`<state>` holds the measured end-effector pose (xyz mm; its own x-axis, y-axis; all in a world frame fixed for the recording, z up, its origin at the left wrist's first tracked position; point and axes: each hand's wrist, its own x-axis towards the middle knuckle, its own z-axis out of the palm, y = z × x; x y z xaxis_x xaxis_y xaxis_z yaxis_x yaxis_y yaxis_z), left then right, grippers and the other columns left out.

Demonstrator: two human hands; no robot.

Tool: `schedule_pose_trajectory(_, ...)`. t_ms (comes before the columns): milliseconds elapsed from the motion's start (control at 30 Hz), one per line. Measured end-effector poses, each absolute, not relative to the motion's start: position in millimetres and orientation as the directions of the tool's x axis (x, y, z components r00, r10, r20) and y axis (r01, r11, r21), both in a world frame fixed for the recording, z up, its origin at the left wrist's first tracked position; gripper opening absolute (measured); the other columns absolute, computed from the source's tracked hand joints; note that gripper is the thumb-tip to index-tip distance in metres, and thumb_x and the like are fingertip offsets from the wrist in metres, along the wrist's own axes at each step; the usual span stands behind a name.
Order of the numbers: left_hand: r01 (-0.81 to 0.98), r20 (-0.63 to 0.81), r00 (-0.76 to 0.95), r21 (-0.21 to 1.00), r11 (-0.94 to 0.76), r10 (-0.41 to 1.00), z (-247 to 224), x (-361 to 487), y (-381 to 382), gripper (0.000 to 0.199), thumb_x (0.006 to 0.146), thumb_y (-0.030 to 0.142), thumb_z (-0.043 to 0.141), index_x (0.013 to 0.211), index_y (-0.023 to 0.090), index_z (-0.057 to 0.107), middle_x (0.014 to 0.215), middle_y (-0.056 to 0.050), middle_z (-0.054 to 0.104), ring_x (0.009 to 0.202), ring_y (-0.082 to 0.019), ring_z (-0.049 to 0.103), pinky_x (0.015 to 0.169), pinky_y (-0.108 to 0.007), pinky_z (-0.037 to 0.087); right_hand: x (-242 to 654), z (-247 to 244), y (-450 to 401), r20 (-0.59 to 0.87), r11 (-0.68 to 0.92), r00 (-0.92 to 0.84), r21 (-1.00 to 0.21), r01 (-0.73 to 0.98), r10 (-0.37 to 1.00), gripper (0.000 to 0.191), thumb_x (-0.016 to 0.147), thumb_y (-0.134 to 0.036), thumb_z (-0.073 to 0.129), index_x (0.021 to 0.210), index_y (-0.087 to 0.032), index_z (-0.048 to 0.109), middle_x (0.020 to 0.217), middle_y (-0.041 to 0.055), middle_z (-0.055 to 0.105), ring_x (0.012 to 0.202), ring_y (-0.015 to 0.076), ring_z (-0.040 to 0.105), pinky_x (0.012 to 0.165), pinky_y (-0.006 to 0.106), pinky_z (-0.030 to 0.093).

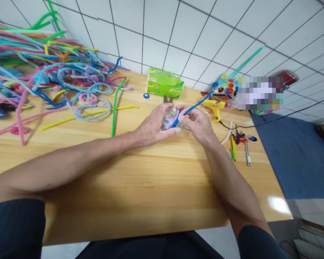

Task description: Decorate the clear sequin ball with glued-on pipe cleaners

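My left hand [153, 124] is curled round a small clear object [167, 119] with colourful bits showing inside and a purple band across it. My right hand [196, 122] pinches a blue pipe cleaner [198, 103] against the purple band. One end of the pipe cleaner sticks out up and to the right; its other part lies along the object between my hands. My fingers cover much of the object, so its full shape is hidden. Both hands are just above the wooden table [140, 194].
A heap of coloured pipe cleaners [70, 68] covers the table's left. Behind my hands stand a green tissue pack [164, 83] and a blue button [146, 95]. To the right lie a yellow glue gun [215, 108] with a black cord and a utility knife [247, 154].
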<state>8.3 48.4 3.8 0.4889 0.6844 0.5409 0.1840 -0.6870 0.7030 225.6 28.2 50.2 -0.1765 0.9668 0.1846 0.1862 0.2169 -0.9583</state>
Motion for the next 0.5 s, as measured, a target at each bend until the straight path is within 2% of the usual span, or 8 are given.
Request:
schedule_pose_trajectory(200, 0.281, 0.471, 0.525, 0.690, -0.667, 0.709, 14.6, 8.3, 49.9, 0.064, 0.099, 0.056, 0.064, 0.148, 0.017, 0.052, 0.145, -0.018, 0.065, 0.135, -0.035, 0.064, 0.118, -0.055, 0.053, 223.7, 48.8, 28.8, 0.161, 0.190, -0.169, -0.966, 0.173, 0.972, 0.039, 0.077, -0.058, 0.091, 0.091, -0.026, 0.074, 0.125, 0.0051, 0.077, 0.106, 0.0226, 0.071, 0.097, 0.039, 0.061)
schedule_pose_trajectory(400, 0.208, 0.566, 0.527, 0.638, -0.742, 0.634, 7.6, 8.4, 50.1, 0.076, 0.096, 0.053, 0.070, 0.159, 0.020, 0.043, 0.157, -0.020, 0.055, 0.149, -0.038, 0.051, 0.127, -0.063, 0.043, 227.0, 54.5, 27.5, 0.163, 0.187, -0.143, -0.967, 0.172, 0.976, 0.040, 0.078, -0.059, 0.091, 0.089, -0.025, 0.073, 0.127, 0.0043, 0.075, 0.109, 0.0232, 0.070, 0.101, 0.040, 0.058)
schedule_pose_trajectory(500, 0.197, 0.584, 0.536, 0.616, -0.763, 0.610, 4.1, 8.3, 48.8, 0.076, 0.097, 0.053, 0.069, 0.160, 0.020, 0.041, 0.156, -0.021, 0.052, 0.150, -0.038, 0.048, 0.127, -0.063, 0.043, 228.0, 55.5, 27.3, 0.172, 0.199, -0.155, -0.962, 0.186, 0.973, 0.039, 0.079, -0.058, 0.091, 0.084, -0.024, 0.071, 0.126, 0.0048, 0.075, 0.112, 0.0240, 0.070, 0.104, 0.042, 0.057)
